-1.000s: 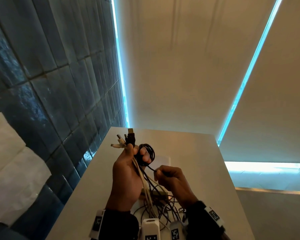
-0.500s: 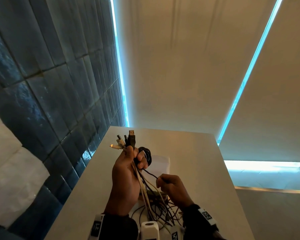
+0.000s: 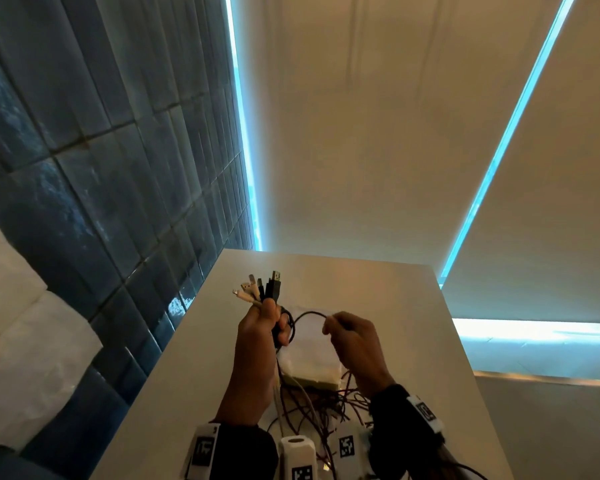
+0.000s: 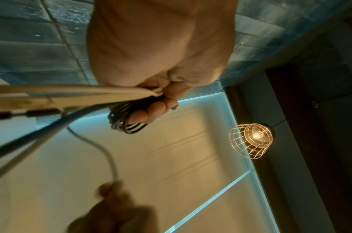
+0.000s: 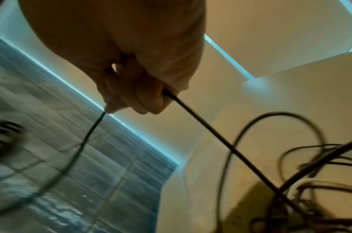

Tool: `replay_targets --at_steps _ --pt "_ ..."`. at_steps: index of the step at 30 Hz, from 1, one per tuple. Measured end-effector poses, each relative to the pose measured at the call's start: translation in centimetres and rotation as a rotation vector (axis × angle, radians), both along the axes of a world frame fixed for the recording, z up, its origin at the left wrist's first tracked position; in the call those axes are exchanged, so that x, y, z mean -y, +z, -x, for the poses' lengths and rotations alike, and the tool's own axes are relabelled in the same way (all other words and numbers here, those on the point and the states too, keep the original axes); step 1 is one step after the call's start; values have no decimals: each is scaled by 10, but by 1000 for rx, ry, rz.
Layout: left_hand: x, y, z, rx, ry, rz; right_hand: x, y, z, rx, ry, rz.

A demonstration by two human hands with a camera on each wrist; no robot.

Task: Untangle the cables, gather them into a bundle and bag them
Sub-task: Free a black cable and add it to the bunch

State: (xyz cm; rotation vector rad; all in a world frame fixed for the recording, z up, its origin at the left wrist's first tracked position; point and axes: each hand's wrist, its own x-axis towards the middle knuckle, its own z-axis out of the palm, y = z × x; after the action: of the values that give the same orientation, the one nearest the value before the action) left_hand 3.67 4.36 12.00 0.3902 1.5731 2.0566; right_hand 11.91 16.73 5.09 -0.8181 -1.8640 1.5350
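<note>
My left hand [image 3: 262, 327] is raised above the table and grips a bundle of black and white cables [image 3: 261, 289], their plug ends fanning out above the fist. A small coil of black cable [image 4: 124, 124] loops round its fingers. My right hand [image 3: 343, 329] pinches one thin black cable [image 3: 309, 315] that arcs over to the left hand; in the right wrist view this cable [image 5: 211, 130] runs through the fist and down to the pile. Loose tangled cables [image 3: 319, 407] lie on the table below both wrists. A white bag [image 3: 309, 362] lies flat under them.
The white table [image 3: 395, 299] reaches ahead to a far edge, with a dark tiled wall [image 3: 101, 168] along its left side. A caged pendant lamp [image 4: 251, 140] hangs overhead in the left wrist view. White tagged devices [image 3: 297, 455] sit at the near edge.
My right hand has risen and moved right, drawing the thin black cable into a wider arc away from the left hand. The left hand stays raised, holding the bundle.
</note>
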Motion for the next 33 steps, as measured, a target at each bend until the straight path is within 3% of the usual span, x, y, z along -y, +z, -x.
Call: replay_targets --at_steps 5,12,21,33 --pt "-5 0 -3 89 14 19 29 55 -3 -219 239 -20" --pt "4 15 -2 236 -94 -291 29 45 -7 -135 424 -1" --pt "2 19 -6 137 -105 -328 14 11 -11 -67 396 55" --pt "4 18 -8 77 -112 -328 -8 -62 -8 94 210 19"
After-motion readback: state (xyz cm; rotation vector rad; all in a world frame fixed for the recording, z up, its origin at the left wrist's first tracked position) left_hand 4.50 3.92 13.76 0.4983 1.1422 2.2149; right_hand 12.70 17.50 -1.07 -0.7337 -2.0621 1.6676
